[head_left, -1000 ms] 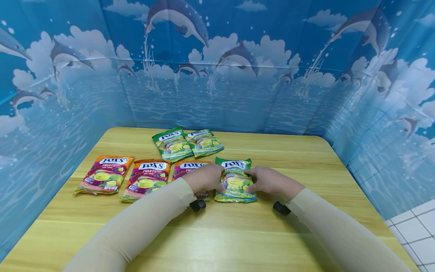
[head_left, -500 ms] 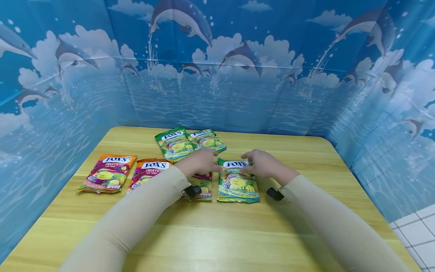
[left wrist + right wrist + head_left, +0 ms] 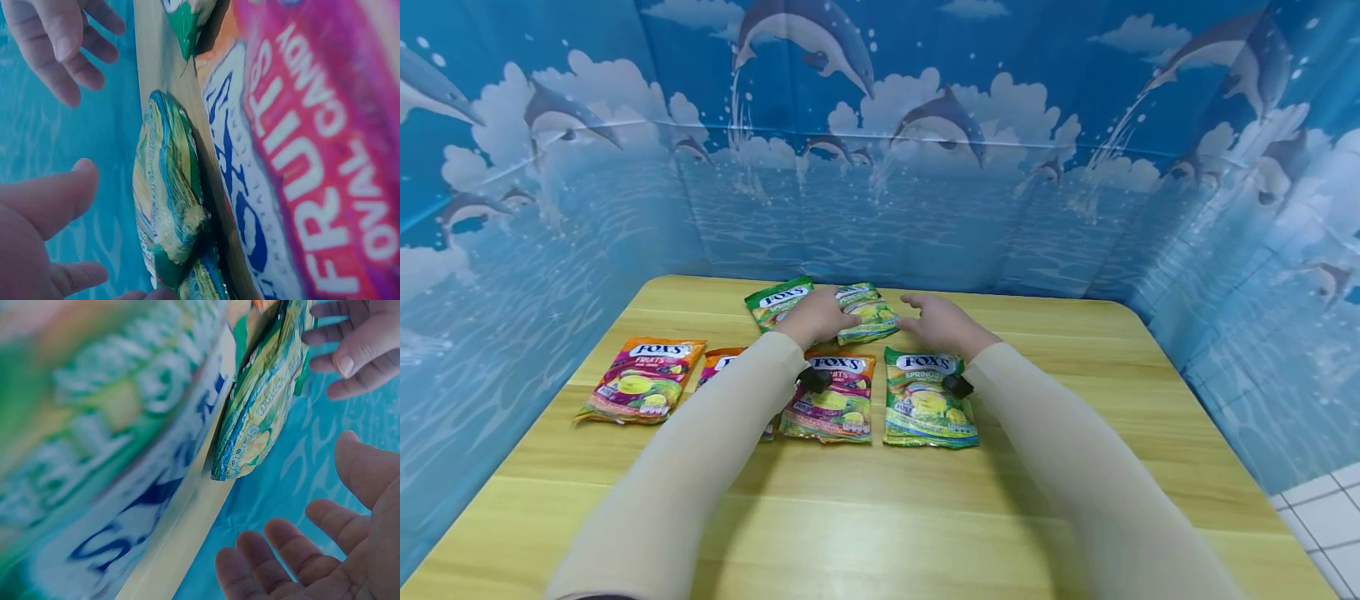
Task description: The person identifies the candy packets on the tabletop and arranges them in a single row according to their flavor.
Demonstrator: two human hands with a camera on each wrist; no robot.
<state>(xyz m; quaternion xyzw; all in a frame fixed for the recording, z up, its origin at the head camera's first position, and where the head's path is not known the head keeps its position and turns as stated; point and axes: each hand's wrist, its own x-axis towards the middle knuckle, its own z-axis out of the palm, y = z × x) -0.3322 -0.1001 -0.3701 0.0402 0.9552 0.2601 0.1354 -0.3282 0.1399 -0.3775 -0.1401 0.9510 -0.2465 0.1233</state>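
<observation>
While each hand (image 3: 816, 315) nears, FOX'S SPRINGS bag (image 3: 867, 310) lies flat.

Bright, even overhead light; soft shadows under arms. Head view bends at edges; wrist views blurred close-up.

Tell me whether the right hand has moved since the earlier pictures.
Yes. The right hand left the near green bag and went toward the table's far edge, beside the far green bag.
</observation>
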